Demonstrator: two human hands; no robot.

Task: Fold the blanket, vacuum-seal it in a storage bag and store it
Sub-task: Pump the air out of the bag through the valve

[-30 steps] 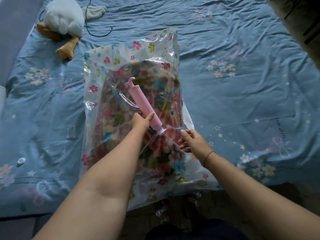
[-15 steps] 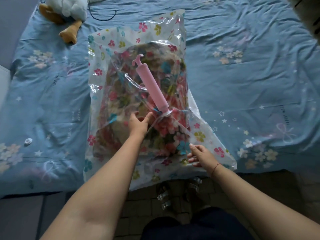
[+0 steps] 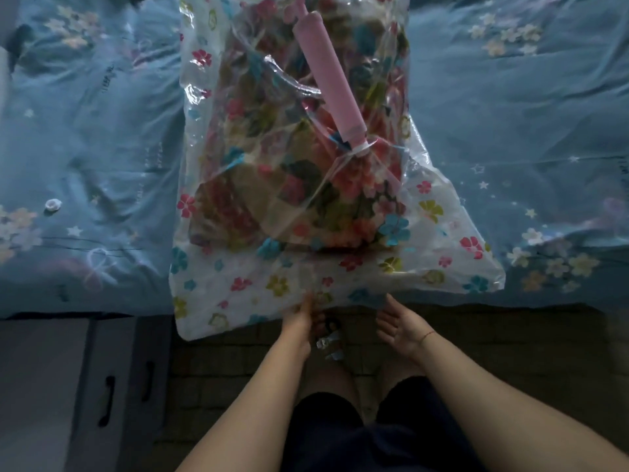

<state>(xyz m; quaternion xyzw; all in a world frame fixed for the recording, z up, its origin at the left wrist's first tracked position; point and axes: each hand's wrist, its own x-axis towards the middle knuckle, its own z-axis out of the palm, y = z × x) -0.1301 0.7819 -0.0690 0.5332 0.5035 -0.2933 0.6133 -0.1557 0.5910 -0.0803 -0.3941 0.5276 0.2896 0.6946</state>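
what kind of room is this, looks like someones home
Most likely a bedroom at home: a bed under a blue flower-and-star printed sheet, a grey drawer unit with dark handles beside it, and a dark tiled floor.

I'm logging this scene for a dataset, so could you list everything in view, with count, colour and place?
storage bag: one, clear with coloured flowers, on the bed, near edge overhanging it
blanket: one, multicoloured floral, folded inside the bag
hand pump: one, pink, standing tilted on the bag's top, tip on a white fitting
bed sheet: one, blue with flowers and stars, under the bag
small round object: one, white, on the sheet at left; too small to identify
drawer unit: one, grey, dark handles, lower left
floor: dark brick pattern
sandals: on the feet, partly hidden
shorts: dark
left hand: fingers on the bag's near edge
right hand: open, empty, just off that edge
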